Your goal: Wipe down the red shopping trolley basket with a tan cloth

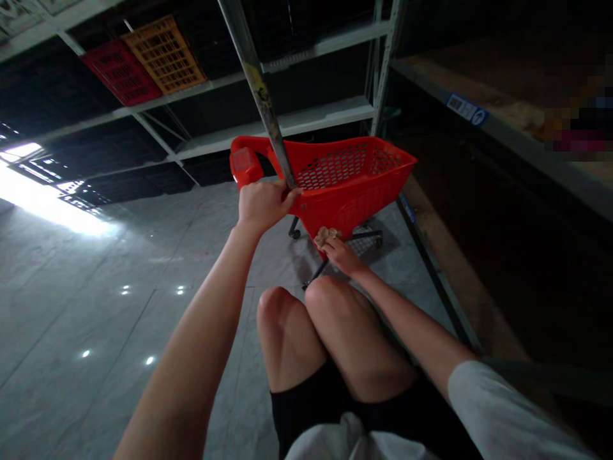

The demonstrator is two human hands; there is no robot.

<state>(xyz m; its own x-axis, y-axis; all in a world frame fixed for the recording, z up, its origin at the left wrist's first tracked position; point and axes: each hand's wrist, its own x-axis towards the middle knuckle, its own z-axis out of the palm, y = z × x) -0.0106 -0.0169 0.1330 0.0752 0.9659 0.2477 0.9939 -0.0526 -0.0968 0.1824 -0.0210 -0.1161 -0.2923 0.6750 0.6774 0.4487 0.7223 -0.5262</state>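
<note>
A red plastic shopping cart with perforated sides stands in front of my knees on black legs with casters. My left hand is closed over its near rim, close to the handle end, with the thumb lying along the edge. Right beside that hand, the lower end of a worn metal pole slants down to the cart. Lower down, my right hand pinches a small crumpled tan piece against or just in front of the cart's side. What kind of thing it is, I cannot make out.
Metal shelving runs behind the cart, holding dark crates, a red crate and a yellow crate. Along the right is a low shelf edge with a blue-and-white label. Grey tiled floor extends left.
</note>
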